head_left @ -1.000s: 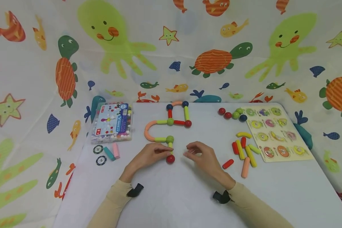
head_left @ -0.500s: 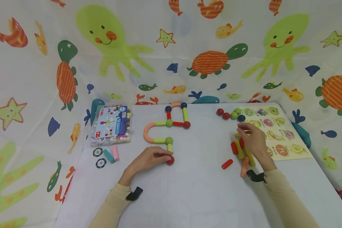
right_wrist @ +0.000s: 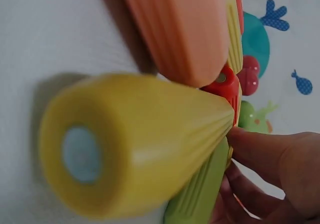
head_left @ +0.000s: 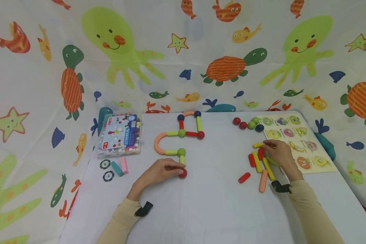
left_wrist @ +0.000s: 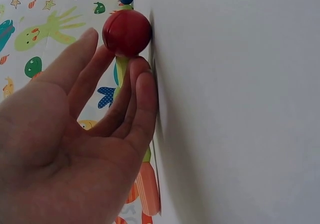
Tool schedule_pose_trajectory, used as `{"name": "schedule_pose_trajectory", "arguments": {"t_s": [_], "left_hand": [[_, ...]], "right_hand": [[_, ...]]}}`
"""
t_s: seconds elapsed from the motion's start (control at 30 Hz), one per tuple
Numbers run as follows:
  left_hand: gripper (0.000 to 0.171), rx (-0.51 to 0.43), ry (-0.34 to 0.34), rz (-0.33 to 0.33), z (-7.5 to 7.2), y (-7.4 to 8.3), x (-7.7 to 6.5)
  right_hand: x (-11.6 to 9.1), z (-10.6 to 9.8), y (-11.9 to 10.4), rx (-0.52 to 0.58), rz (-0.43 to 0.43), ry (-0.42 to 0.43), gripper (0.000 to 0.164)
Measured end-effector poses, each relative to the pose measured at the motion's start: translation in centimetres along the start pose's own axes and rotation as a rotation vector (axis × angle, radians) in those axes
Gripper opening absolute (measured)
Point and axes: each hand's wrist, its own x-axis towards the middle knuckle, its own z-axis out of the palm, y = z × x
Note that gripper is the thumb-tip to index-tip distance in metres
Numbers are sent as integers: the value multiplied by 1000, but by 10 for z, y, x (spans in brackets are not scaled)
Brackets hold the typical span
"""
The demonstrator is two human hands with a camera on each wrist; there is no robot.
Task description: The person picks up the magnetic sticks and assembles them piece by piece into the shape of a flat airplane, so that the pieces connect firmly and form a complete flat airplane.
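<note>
My left hand (head_left: 164, 171) holds a red ball (head_left: 183, 173) at the near end of a joined chain of rods and balls. In the left wrist view the fingers curve round this ball (left_wrist: 127, 33), the thumb on the near side. A short light-green rod (head_left: 182, 159) runs from it to a green ball (head_left: 181, 152), then to a peach curved rod (head_left: 159, 144). My right hand (head_left: 280, 154) pinches the end of a yellow curved rod (head_left: 257, 145) above the loose rods; in the right wrist view the thumb (right_wrist: 260, 151) and fingers mostly hide it.
Loose yellow (head_left: 268, 168), red (head_left: 244, 178) and peach rods (head_left: 263, 181) lie by the right hand. Behind them are several loose balls (head_left: 243, 125) and a picture board (head_left: 318, 169). A lidded bead box (head_left: 119, 132), two round chips (head_left: 108, 176) and small blocks (head_left: 124, 165) lie left.
My right hand has moved right from beside the chain to the loose rods, and now pinches the yellow curved one. The left hand has slid slightly nearer, from the short rod to the red ball.
</note>
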Motion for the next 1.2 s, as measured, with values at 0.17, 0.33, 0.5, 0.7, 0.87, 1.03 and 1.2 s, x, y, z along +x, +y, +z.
{"name": "schedule_pose_trajectory", "arguments": {"t_s": [0.17,0.33,0.5,0.7,0.87,1.03,1.2], "left_hand": [[33,3,0,7,-2,3,0],[33,-1,2,5,-4,5,2],[33,-8,-2,12,-3,4,3],[33,-4,-3,6,-2,4,2],[33,2,5,-3,-2,1,1],[33,-10,12,-2,-2,0,0],[33,-17,8,-6,-1,0,0]], "right_hand": [[6,-1,1,-26,-43,-10,39],[10,-1,3,-39,-65,-24,39],[11,1,3,-32,-58,0,39],[2,4,-20,58,-49,92,37],[-8,17,-60,171,-132,71,37],[-20,49,-100,229,-247,-32,31],[-33,84,-126,251,-374,-133,27]]}}
